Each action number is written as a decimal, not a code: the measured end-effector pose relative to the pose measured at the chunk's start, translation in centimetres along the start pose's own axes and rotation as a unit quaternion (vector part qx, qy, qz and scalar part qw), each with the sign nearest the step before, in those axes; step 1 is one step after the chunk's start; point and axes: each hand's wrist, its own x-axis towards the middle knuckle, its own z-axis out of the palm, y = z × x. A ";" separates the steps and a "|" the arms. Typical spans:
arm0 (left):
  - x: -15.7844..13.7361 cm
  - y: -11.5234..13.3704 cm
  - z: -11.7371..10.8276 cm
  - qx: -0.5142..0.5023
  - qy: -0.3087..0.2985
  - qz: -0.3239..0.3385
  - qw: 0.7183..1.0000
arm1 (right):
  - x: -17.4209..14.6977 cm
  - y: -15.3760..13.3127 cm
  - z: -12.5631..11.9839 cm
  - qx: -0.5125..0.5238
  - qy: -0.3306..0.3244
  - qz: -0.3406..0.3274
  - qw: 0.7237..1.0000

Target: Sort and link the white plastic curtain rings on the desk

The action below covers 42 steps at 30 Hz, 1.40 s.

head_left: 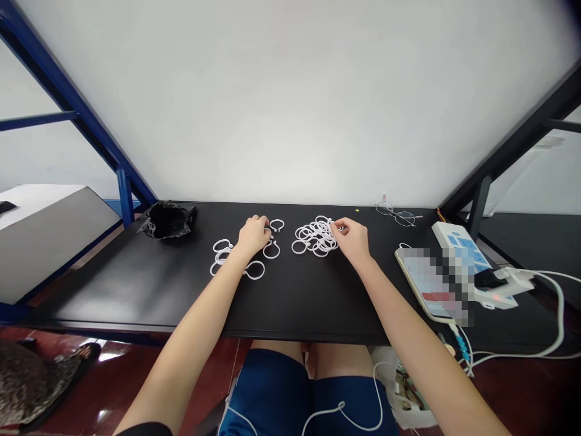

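Note:
Several thin white curtain rings, each with a gap and small knobs at the ends, lie on the black tabletop (308, 303). A dense pile of white rings (313, 237) sits at the middle right. My right hand (353, 239) pinches a ring at that pile's right edge between thumb and forefinger. My left hand (254, 235) is curled with its fingertips closed on a white ring, partly hidden by the fingers. Beside it lie a separate ring (277, 220) and another ring (271, 257). More loose rings (222, 244) are spread near my left wrist, some partly covered by the forearm.
A crumpled black plastic bag (167, 221) stands open at the back left. Eyeglasses (403, 218) lie at the back right. A phone (426, 284) on a cable and a white power strip (465, 245) occupy the right side. A white wall (290, 121) rises behind.

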 end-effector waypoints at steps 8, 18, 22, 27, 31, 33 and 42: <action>-0.1 -0.3 -0.1 0.025 -0.024 -0.005 0.999 | -0.2 -0.1 0.4 0.025 0.042 -0.039 0.998; -0.1 -0.1 -0.2 0.069 -0.033 -0.016 0.997 | -0.4 -0.1 0.9 0.056 0.034 -0.066 0.996; -0.2 0.1 -0.2 0.055 -0.012 -0.005 0.998 | -0.4 -0.2 0.9 0.066 0.034 -0.065 0.995; 0.4 0.8 0.1 0.001 0.025 0.045 0.999 | -0.2 0.1 0.7 0.073 0.045 -0.051 0.995; 2.3 1.8 0.5 -0.122 0.003 0.101 0.987 | -0.1 0.1 0.6 0.079 0.044 -0.048 0.995; 3.3 2.2 0.7 -0.143 -0.012 0.107 0.984 | -0.1 0.0 0.6 0.079 0.047 -0.047 0.995; 3.2 1.9 0.7 -0.112 -0.015 0.088 0.990 | 0.0 0.3 0.4 0.081 0.051 -0.040 0.995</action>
